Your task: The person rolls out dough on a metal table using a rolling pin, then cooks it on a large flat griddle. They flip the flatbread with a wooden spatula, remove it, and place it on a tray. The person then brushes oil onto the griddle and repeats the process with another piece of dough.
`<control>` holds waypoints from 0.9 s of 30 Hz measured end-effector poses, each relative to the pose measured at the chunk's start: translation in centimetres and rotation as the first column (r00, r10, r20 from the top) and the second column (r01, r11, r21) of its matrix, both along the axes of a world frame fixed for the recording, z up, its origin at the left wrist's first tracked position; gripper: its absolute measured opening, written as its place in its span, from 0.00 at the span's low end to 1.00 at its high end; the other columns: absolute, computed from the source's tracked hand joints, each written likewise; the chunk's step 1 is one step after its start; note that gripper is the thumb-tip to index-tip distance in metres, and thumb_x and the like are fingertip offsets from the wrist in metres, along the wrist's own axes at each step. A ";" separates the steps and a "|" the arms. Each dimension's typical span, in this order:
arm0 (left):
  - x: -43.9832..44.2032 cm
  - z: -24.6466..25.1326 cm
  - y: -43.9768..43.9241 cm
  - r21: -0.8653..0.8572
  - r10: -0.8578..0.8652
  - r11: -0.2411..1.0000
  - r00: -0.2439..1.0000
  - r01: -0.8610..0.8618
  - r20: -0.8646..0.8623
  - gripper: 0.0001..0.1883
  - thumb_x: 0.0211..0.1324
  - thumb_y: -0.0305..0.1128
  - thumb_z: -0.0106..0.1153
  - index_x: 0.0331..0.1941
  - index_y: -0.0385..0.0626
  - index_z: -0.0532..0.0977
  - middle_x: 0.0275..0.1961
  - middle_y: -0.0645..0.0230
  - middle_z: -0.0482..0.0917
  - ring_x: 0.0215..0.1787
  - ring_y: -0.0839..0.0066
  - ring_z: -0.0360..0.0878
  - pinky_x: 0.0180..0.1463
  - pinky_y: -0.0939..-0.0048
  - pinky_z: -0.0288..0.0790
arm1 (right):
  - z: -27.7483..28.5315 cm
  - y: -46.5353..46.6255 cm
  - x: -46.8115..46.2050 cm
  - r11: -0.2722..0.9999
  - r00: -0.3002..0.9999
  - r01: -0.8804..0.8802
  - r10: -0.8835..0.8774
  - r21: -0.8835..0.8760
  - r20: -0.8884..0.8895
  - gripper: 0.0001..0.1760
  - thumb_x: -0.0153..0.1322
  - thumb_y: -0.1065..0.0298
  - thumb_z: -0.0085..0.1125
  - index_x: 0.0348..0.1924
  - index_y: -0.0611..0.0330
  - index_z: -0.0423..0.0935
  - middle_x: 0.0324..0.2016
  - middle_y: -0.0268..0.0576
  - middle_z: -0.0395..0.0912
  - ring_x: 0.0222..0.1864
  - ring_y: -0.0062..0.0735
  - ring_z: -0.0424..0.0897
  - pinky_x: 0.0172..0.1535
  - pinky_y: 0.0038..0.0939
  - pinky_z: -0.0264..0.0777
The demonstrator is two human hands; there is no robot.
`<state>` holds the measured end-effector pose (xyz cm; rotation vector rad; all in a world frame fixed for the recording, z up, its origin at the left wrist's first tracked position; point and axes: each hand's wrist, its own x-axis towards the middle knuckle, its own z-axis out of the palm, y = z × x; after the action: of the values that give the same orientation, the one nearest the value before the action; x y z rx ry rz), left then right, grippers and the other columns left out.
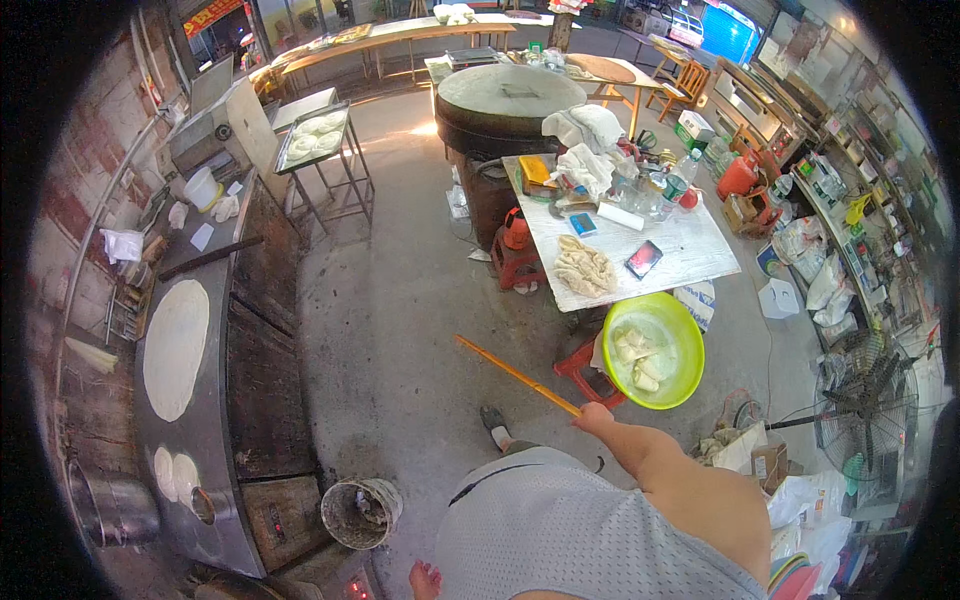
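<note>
My right hand (pixel 594 418) grips one end of a long thin wooden stick (pixel 517 376), which slants forward and left over the concrete floor. Just beyond that hand, a lime-green basin (pixel 697 375) sits on a red plastic stool (pixel 577 369). Pale dough pieces (pixel 646 374) and what looks like flour lie inside the basin. Low at the bottom edge, my left hand (pixel 425 580) hangs beside my body, only partly visible, and its grip is unclear. On the metal worktop (pixel 202 442) at left lie a large flattened oval of dough (pixel 176 349) and two smaller dough pieces (pixel 176 476).
A white-topped table (pixel 675 247) holds a phone (pixel 643 259), a cloth (pixel 583 266) and bottles. Behind it stands a big round griddle with a lid (pixel 512 94). A dirty bucket (pixel 361 514) stands by the worktop. A floor fan (pixel 866 405) is at right. A tray of dough (pixel 315 136) rests on a stand.
</note>
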<state>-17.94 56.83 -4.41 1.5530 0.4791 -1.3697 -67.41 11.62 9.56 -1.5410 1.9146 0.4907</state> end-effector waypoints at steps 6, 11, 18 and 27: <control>0.2 0.2 -0.4 0.001 -0.001 1.000 1.000 0.001 -0.002 0.27 0.67 0.46 0.56 0.65 0.47 0.66 0.52 0.64 0.74 0.52 0.60 0.75 0.49 0.56 0.73 | -0.1 0.5 -0.8 0.995 0.995 0.103 -0.103 0.012 0.010 0.25 0.62 0.45 0.68 0.48 0.48 0.85 0.47 0.43 0.84 0.52 0.47 0.82 0.52 0.45 0.77; -0.1 0.3 -0.4 -0.007 0.003 1.000 1.000 -0.003 -0.004 0.27 0.67 0.46 0.56 0.66 0.48 0.66 0.53 0.64 0.74 0.53 0.59 0.75 0.50 0.55 0.72 | -0.9 -0.2 -0.6 0.998 0.999 0.051 -0.051 -0.021 0.015 0.26 0.62 0.45 0.68 0.45 0.54 0.85 0.46 0.47 0.84 0.52 0.47 0.82 0.53 0.44 0.76; -0.8 -0.2 0.1 -0.036 0.009 0.999 1.000 -0.009 -0.010 0.27 0.68 0.46 0.56 0.66 0.49 0.66 0.54 0.64 0.73 0.54 0.59 0.74 0.52 0.53 0.72 | -1.0 -1.7 0.7 0.998 0.997 -0.024 0.028 -0.061 0.072 0.26 0.63 0.45 0.67 0.45 0.55 0.84 0.47 0.49 0.83 0.51 0.48 0.82 0.53 0.45 0.76; -1.5 -0.8 1.5 -0.085 0.030 0.996 0.999 -0.033 -0.034 0.27 0.68 0.46 0.56 0.67 0.51 0.65 0.56 0.64 0.73 0.56 0.58 0.73 0.54 0.50 0.70 | -0.3 -1.6 1.3 0.998 0.998 -0.004 0.007 -0.057 0.059 0.25 0.62 0.44 0.67 0.45 0.51 0.85 0.45 0.46 0.84 0.50 0.48 0.82 0.51 0.46 0.77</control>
<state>-19.45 58.31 -5.24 1.4503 0.4570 -1.3756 -66.10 10.00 9.26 -1.5795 1.8941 0.3917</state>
